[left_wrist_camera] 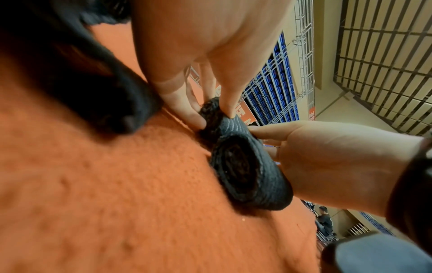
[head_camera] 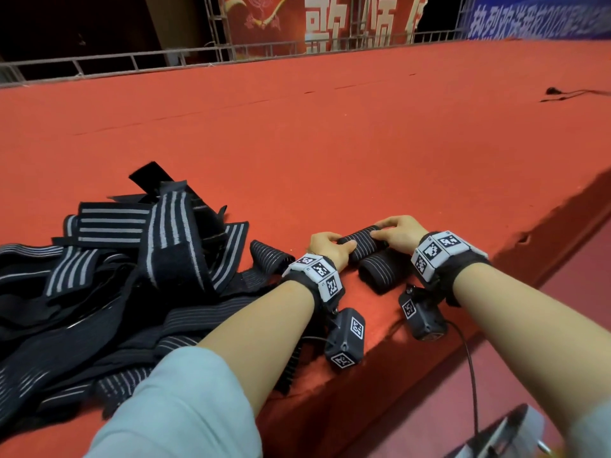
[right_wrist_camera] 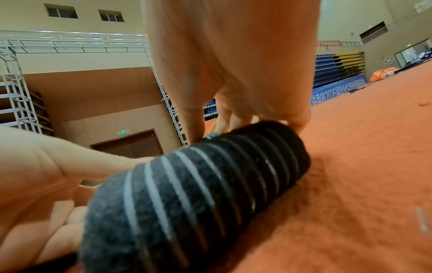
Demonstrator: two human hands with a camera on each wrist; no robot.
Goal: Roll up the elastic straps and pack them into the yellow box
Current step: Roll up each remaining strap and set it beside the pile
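Observation:
On the red carpet lies a rolled black strap with grey stripes (head_camera: 362,240); both hands hold it. My left hand (head_camera: 330,247) curls its fingers round the left end (left_wrist_camera: 211,112). The right hand (head_camera: 395,231) pinches the right end, index finger on top and thumb in front. A second rolled strap (head_camera: 385,272) lies just in front of it, untouched, showing its spiral end (left_wrist_camera: 245,173) in the left wrist view. Striped roll (right_wrist_camera: 198,194) fills the right wrist view, with right fingertips (right_wrist_camera: 297,123) at its far end. No yellow box is in view.
A loose pile of black striped straps (head_camera: 109,276) covers the carpet at the left. The carpeted platform's front edge (head_camera: 496,276) runs diagonally at the right, with lower floor beyond. A cable (head_camera: 568,94) lies far right. A metal railing (head_camera: 132,62) closes the back.

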